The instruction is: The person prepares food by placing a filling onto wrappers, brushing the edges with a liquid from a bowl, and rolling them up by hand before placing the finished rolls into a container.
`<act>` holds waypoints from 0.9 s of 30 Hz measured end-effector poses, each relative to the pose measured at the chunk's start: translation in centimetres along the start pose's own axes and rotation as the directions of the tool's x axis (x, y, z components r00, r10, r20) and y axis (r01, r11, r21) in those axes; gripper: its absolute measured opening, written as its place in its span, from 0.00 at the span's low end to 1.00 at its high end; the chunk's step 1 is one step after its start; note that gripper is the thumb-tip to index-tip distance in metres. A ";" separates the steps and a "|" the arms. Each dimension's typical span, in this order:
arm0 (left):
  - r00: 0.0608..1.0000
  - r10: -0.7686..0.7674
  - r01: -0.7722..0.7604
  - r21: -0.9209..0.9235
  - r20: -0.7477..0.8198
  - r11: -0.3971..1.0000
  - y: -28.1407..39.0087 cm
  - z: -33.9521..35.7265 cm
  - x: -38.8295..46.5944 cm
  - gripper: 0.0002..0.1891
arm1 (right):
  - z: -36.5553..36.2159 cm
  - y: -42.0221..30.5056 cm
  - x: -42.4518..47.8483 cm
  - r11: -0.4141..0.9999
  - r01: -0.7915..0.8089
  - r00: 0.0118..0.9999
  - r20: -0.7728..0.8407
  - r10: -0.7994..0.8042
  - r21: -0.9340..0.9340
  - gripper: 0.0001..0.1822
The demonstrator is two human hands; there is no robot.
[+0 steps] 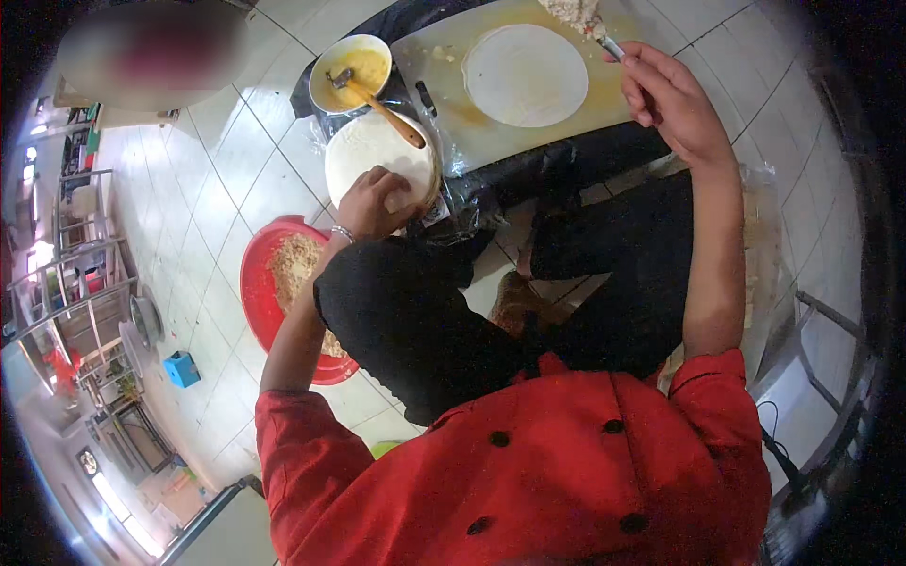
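Note:
My left hand [379, 200] rests on the near edge of a stack of round white wrappers [361, 148], its fingertips curled against the top one. Whether it grips a wrapper is hard to see. In my right hand [669, 92] is the metal handle of a spoon [610, 48], raised over the right side of a pale cutting board [488, 145]. The spoon bears a heap of crumbly filling [575, 14], cut off by the top of the picture. One or more round wrappers [527, 74] lie flat on the board, to the left of the spoon.
A white bowl [316, 85] of yellow liquid holds a utensil whose wooden handle [396, 124] reaches over the stack. Beside my left forearm, a red basin [251, 297] contains more crumbly mixture. A small black object [426, 97] lies by the board. A blue box [182, 369] stands on the tiled floor.

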State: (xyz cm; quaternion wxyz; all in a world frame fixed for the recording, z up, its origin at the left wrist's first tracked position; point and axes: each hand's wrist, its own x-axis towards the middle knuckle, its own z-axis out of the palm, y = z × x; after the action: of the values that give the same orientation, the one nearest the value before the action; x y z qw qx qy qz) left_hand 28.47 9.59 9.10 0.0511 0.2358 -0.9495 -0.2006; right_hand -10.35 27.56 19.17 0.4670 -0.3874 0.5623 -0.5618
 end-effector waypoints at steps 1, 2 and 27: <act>0.999 -0.033 0.034 -0.006 0.034 0.999 0.0 0.0 0.3 0.15 | 0.2 -0.1 -0.1 1.000 0.002 1.000 -0.001 -0.002 -0.014 0.15; 0.995 -0.066 0.067 -0.011 0.069 0.998 0.0 0.0 0.5 0.15 | 0.3 -0.1 -0.1 1.000 0.001 1.000 0.008 -0.001 -0.020 0.15; 0.974 -0.169 0.200 -0.221 0.151 0.955 0.3 0.0 0.7 0.12 | 0.6 0.2 0.0 0.998 0.003 1.000 0.007 -0.002 -0.060 0.13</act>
State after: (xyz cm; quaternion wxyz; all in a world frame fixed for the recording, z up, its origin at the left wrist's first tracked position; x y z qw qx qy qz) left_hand 27.76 9.52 9.18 -0.0027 0.3022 -0.8942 -0.3303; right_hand -9.72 27.38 18.98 0.4564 -0.4038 0.5767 -0.5441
